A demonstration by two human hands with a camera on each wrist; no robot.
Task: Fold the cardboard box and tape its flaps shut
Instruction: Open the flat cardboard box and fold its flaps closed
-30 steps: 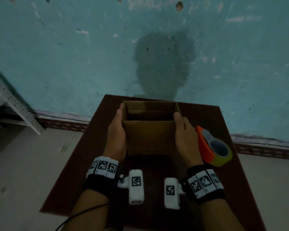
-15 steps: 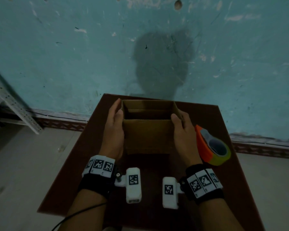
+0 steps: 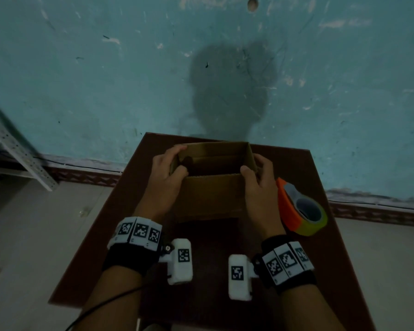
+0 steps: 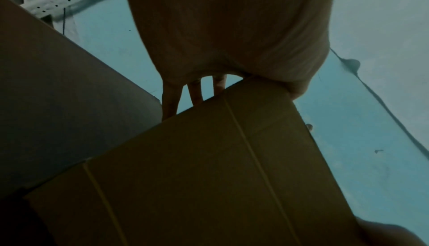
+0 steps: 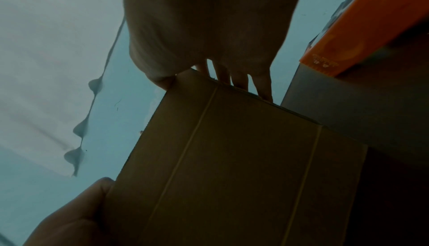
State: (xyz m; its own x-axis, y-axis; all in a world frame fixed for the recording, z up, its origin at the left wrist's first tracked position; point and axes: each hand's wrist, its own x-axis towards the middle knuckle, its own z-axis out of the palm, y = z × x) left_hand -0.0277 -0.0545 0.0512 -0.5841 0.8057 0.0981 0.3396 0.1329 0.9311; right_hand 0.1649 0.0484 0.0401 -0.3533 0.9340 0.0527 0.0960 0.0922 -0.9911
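Note:
An open-topped brown cardboard box (image 3: pixel 210 194) stands on the dark brown table (image 3: pixel 210 237), its inside flaps down and dark. My left hand (image 3: pixel 171 168) grips the box's left wall near the top, fingers curled over the rim and a digit showing inside. My right hand (image 3: pixel 257 173) grips the right wall, thumb on the near corner. In the left wrist view, the left hand (image 4: pixel 232 29) pinches the upper edge of the box (image 4: pixel 209 167). In the right wrist view, the right hand (image 5: pixel 209 20) does the same on the box (image 5: pixel 232 158).
An orange tape dispenser (image 3: pixel 299 209) with a yellowish roll lies on the table just right of my right hand, also the orange dispenser (image 5: pixel 371 20). A teal wall (image 3: pixel 105 80) rises behind the table. A perforated metal rack (image 3: pixel 14 149) stands at far left on the pale floor.
Both hands lay flat against the box's sides; they have slid up and curled over the top edges of the side walls. The tape dispenser has not moved.

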